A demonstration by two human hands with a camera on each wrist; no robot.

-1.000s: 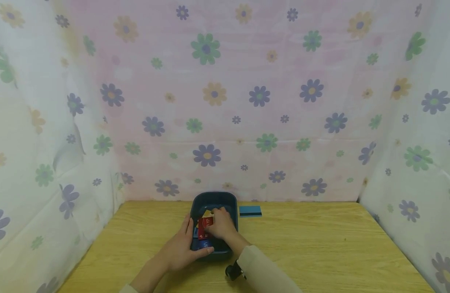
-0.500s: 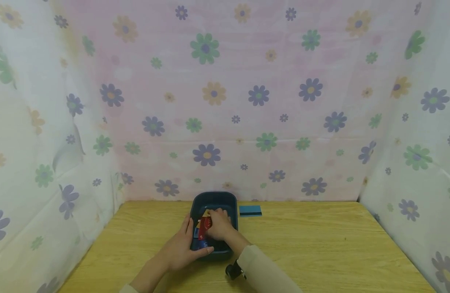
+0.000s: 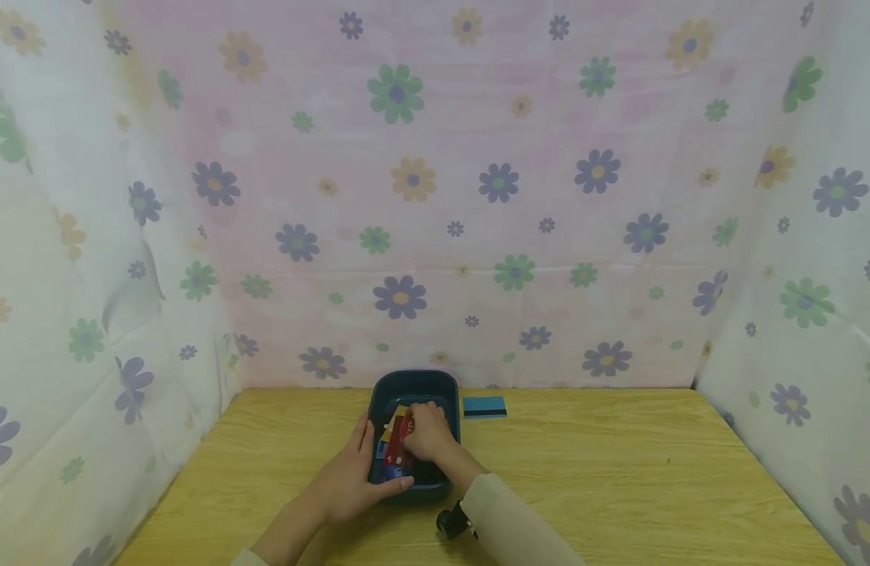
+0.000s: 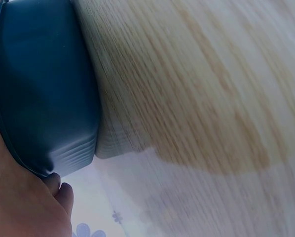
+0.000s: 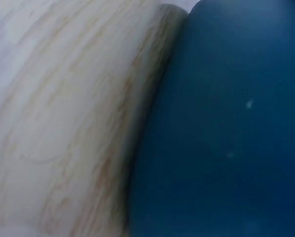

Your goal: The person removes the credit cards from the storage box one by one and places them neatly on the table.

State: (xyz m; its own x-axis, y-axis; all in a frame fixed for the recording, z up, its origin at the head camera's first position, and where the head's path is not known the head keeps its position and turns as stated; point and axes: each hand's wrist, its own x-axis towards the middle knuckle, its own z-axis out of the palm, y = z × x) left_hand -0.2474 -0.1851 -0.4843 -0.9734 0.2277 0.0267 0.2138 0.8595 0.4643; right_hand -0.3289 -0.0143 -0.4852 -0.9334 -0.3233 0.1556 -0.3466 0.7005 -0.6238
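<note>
A dark blue tray (image 3: 413,383) stands on the wooden table (image 3: 583,472) near the back curtain. Inside it lie several cards, among them a red card (image 3: 399,442), a yellow one (image 3: 394,417) and a blue one (image 3: 388,472). My left hand (image 3: 350,481) grips the tray's left side, with the thumb along the near rim. My right hand (image 3: 427,432) reaches into the tray with its fingers curled on the red card. The left wrist view shows the tray's outer wall (image 4: 44,89) against my palm (image 4: 24,207). The right wrist view shows only the tray's wall (image 5: 226,128) and the table.
A small blue card (image 3: 484,406) lies flat on the table just right of the tray. Flowered curtains (image 3: 435,196) close off the back and both sides. A black wrist camera (image 3: 449,523) sits by my right sleeve.
My right hand has shifted the red card a little inside the tray, turning it more edge-on. The left hand and the tray have stayed put.
</note>
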